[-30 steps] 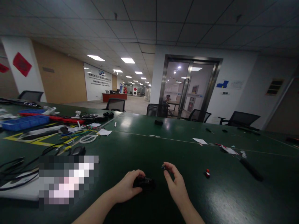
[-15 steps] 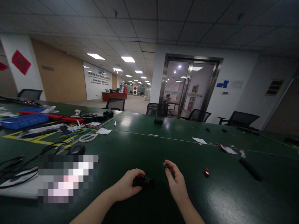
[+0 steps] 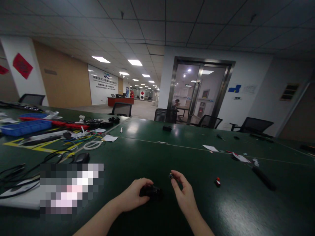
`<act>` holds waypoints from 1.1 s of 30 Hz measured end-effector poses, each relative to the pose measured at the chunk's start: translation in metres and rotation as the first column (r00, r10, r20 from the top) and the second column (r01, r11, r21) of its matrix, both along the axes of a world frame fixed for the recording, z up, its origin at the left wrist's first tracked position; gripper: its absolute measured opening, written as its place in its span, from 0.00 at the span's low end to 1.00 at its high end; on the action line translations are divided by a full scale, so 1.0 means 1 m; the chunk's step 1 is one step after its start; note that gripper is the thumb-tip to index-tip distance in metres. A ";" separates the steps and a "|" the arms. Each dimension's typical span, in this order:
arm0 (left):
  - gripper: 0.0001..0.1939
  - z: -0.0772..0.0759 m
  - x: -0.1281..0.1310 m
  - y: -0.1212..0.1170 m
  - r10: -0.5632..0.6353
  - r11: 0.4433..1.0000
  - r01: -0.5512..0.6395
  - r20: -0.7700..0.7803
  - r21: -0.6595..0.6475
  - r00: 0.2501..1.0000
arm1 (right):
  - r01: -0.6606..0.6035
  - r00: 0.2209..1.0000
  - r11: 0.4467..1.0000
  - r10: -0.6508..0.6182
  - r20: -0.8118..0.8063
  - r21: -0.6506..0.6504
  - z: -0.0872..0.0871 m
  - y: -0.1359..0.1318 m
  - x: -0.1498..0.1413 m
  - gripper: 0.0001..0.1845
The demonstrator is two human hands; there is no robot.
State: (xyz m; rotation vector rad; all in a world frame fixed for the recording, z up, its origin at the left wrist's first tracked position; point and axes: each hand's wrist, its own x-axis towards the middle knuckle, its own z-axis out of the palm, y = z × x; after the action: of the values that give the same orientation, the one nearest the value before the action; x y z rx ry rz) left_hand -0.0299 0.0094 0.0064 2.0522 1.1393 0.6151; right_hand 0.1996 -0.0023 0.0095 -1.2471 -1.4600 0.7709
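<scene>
Head view: front blue tray [image 3: 26, 133], contents unclear; left grip [image 3: 134, 196] holds black object [image 3: 153, 192].

Dim office: green bench [image 3: 137, 157], black mesh chairs [image 3: 165, 115] behind, glass double doors [image 3: 197, 91], white walls [image 3: 261, 75], lit ceiling panels [image 3: 135, 62].

The person's left hand [image 3: 134, 195] and right hand [image 3: 186, 191] were both bare, with slim fingers and rounded knuckles. The wrists were narrow and bare too. From there the left forearm [image 3: 99, 217] and right forearm [image 3: 202, 221] widened gently, uncovered down to the lower edge of the view. Their outlines were smooth and softly tapered. The fingernails were too small and dim to make out.
</scene>
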 end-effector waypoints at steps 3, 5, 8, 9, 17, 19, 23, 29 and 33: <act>0.25 -0.001 0.000 0.001 -0.010 1.000 0.010 -0.006 0.014 1.000 | -0.015 0.999 1.000 0.015 0.028 0.004 0.001 -0.001 -0.002 0.18; 0.26 -0.001 0.000 0.001 -0.013 1.000 0.013 -0.014 0.021 1.000 | -0.022 0.999 1.000 0.021 0.042 0.015 0.002 -0.001 -0.003 0.18; 0.25 0.001 0.001 0.000 -0.008 1.000 0.009 -0.026 0.015 1.000 | -0.022 0.998 0.999 0.021 0.061 0.023 0.002 -0.001 -0.005 0.17; 0.25 0.002 0.002 0.000 -0.007 1.000 0.007 -0.031 0.012 1.000 | -0.025 0.998 0.999 0.023 0.066 0.025 0.002 -0.001 -0.005 0.17; 0.23 0.010 0.004 -0.003 -0.019 0.999 0.020 -0.040 0.037 0.999 | -0.058 0.988 0.998 0.058 0.140 -0.002 0.006 -0.006 -0.010 0.16; 0.22 0.011 0.004 -0.003 -0.027 0.998 0.029 -0.039 0.050 0.999 | -0.072 0.983 0.997 0.071 0.171 0.000 0.007 -0.008 -0.012 0.14; 0.22 0.009 0.004 -0.002 -0.031 0.997 0.034 -0.046 0.066 0.998 | -0.118 0.968 0.993 0.117 0.221 -0.012 0.009 -0.012 -0.018 0.12; 0.21 0.003 0.004 0.001 -0.035 0.995 0.038 -0.031 0.097 0.999 | -0.225 0.913 0.973 0.230 0.337 -0.054 0.012 -0.017 -0.028 0.12; 0.21 0.004 0.003 0.000 -0.036 0.995 0.039 -0.030 0.093 0.999 | -0.249 0.861 0.964 0.264 0.434 -0.093 0.014 -0.018 -0.033 0.12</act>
State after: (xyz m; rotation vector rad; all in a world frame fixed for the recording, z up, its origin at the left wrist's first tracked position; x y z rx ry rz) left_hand -0.0268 0.0095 0.0107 2.1634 1.1043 0.6341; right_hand 0.1667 -0.0203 0.0230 -1.3262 -2.0268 0.7135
